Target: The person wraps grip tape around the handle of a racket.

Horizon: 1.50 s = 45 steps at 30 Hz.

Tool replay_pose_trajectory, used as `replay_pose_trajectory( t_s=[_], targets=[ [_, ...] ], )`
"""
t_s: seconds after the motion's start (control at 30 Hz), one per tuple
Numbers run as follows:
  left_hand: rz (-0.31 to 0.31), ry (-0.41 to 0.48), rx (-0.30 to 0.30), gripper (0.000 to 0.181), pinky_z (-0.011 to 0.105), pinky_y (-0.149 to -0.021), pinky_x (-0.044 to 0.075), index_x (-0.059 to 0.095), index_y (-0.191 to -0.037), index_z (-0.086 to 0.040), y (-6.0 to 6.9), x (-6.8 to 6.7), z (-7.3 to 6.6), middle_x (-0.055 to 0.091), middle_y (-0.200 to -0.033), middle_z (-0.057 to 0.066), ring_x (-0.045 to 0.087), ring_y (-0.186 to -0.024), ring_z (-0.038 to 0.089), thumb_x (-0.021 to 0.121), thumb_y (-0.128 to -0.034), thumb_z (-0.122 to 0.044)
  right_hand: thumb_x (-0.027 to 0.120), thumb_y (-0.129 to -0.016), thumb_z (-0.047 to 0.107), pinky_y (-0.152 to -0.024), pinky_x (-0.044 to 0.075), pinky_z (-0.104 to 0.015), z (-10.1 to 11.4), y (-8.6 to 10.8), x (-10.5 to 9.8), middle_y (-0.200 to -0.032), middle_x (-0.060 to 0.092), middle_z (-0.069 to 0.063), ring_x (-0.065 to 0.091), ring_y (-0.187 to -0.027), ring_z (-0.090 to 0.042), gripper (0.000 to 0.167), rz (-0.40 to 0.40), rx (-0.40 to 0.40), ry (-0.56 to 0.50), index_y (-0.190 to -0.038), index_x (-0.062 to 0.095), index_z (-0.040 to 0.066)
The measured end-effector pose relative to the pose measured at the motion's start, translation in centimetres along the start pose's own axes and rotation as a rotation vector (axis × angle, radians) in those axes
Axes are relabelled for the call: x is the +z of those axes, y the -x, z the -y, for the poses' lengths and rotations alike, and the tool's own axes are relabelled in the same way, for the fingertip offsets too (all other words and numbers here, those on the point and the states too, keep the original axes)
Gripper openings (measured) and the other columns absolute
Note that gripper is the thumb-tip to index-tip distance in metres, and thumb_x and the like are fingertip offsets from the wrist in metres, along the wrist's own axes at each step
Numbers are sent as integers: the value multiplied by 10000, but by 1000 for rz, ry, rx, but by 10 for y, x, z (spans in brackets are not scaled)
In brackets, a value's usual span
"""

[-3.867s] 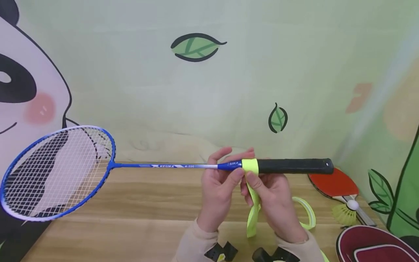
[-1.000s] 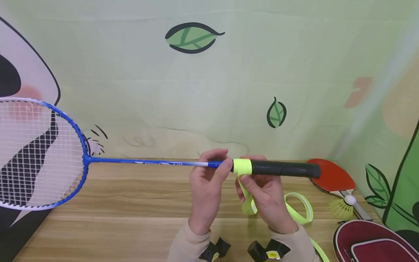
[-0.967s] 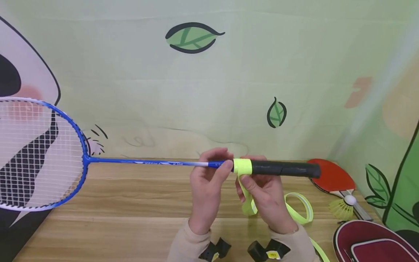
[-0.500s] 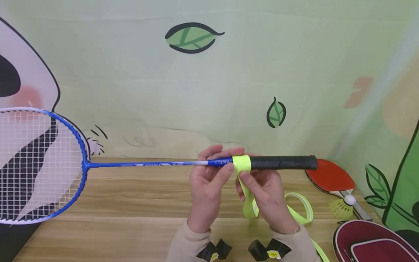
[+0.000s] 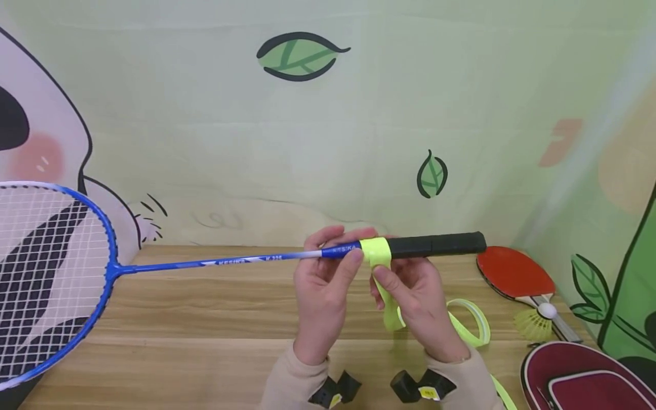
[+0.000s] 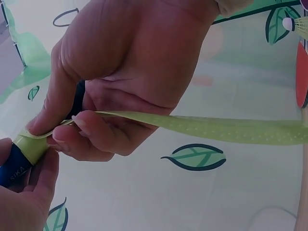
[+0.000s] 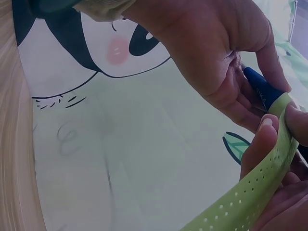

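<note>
A blue and white badminton racket (image 5: 230, 262) is held above the table in the head view, its head at the left and its black handle (image 5: 438, 245) pointing right. My left hand (image 5: 323, 302) holds it at the blue cone, the thumb at the edge of a neon-yellow overgrip tape (image 5: 376, 250). That tape goes round the top of the handle. With thumb and fingers, my right hand (image 5: 422, 302) pinches the tape just below the handle. The perforated tape (image 6: 240, 131) runs out from the fingers in the left wrist view. Part of the far fingers is hidden behind the handle.
More yellow tape (image 5: 472, 324) lies curled on the wooden table (image 5: 205, 364) at the right. Beyond it are a red table tennis bat (image 5: 515, 273), a yellow shuttlecock (image 5: 535, 324) and a maroon case (image 5: 579, 370). A printed cloth backdrop (image 5: 328, 142) stands behind.
Over the last seconds the racket has shifted left and tilted, its head lower and its handle end higher. Both hands keep their hold, and the tape still circles the handle top.
</note>
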State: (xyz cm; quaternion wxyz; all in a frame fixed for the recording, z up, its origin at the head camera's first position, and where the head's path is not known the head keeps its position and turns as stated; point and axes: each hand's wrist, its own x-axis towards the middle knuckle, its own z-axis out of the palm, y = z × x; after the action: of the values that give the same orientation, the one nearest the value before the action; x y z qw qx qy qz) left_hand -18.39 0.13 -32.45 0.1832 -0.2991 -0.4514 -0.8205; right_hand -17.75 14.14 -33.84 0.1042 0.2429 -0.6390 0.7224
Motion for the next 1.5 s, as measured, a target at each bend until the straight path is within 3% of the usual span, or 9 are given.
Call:
replay_pose_trajectory(
  t_s=[0.33, 0.47, 0.6, 0.83, 1.03, 1.1, 1.3, 1.4, 1.5],
  targets=[
    [-43, -44, -30, 254, 314, -904, 532, 495, -1165, -52, 2, 1, -1, 666, -1106, 256, 658, -1032, 258, 622, -945, -46, 594, -959, 33, -483, 519, -275, -3, -1, -1, -851, 591, -107, 568, -620, -184, 367, -26, -21, -5, -1312, 495, 33],
    [-65, -42, -40, 256, 321, -891, 540, 495, -1134, 36, 2, 1, -1, 667, -1087, 271, 661, -1025, 282, 635, -939, -53, 602, -956, 41, -491, 517, -263, -3, 0, -1, -892, 597, -96, 568, -625, -175, 395, -33, -35, -30, -1330, 477, 17],
    [-75, -49, -28, 282, 313, -860, 550, 489, -1095, 113, 2, 2, 0, 680, -1062, 257, 668, -1007, 306, 650, -927, -45, 600, -957, 39, -498, 503, -241, -3, 0, 0, -929, 595, -84, 564, -643, -165, 423, -32, -38, -77, -1354, 455, 18],
    [-87, -57, -3, 236, 307, -820, 559, 537, -1037, 110, 2, 3, 0, 703, -1022, 215, 684, -968, 295, 674, -906, -31, 595, -960, 35, -504, 490, -227, -1, 1, -1, -982, 598, -79, 556, -660, -162, 455, -18, -30, -111, -1392, 454, 48],
    [-82, -78, 25, 221, 287, -775, 560, 563, -996, 117, 2, 2, 3, 702, -963, 245, 697, -908, 285, 682, -904, -45, 568, -961, -9, -493, 476, -232, -3, 0, -3, -1208, 638, -110, 555, -692, -155, 455, 37, -124, -175, -1400, 446, -15],
    [-93, -93, 17, 223, 273, -756, 557, 578, -987, 107, 2, 2, 3, 715, -939, 200, 696, -875, 250, 694, -899, -61, 563, -956, -31, -484, 468, -240, -4, -1, -3, -1226, 637, -130, 557, -689, -154, 445, 60, -167, -212, -1389, 462, -14],
    [-126, -123, -14, 255, 231, -714, 542, 603, -967, 99, 3, 3, 4, 698, -871, 36, 643, -777, 135, 723, -884, -110, 553, -951, -59, -472, 471, -248, -4, -1, -2, -1107, 673, -93, 553, -653, -155, 370, 67, -206, -235, -1318, 523, -18],
    [-115, -108, -5, 261, 242, -739, 546, 596, -986, 106, 3, 4, 4, 698, -905, 60, 646, -805, 151, 715, -891, -105, 559, -957, -35, -468, 469, -239, -3, 0, -1, -975, 664, -55, 548, -643, -152, 329, 42, -179, -218, -1285, 540, -23],
    [-60, -41, 33, 259, 340, -882, 538, 569, -1082, 120, 2, 5, 4, 685, -1058, 161, 653, -983, 255, 671, -911, -47, 556, -967, -11, -471, 472, -228, -2, 1, 0, -879, 635, -39, 546, -630, -148, 295, 22, -160, -205, -1261, 556, -11]
  ],
)
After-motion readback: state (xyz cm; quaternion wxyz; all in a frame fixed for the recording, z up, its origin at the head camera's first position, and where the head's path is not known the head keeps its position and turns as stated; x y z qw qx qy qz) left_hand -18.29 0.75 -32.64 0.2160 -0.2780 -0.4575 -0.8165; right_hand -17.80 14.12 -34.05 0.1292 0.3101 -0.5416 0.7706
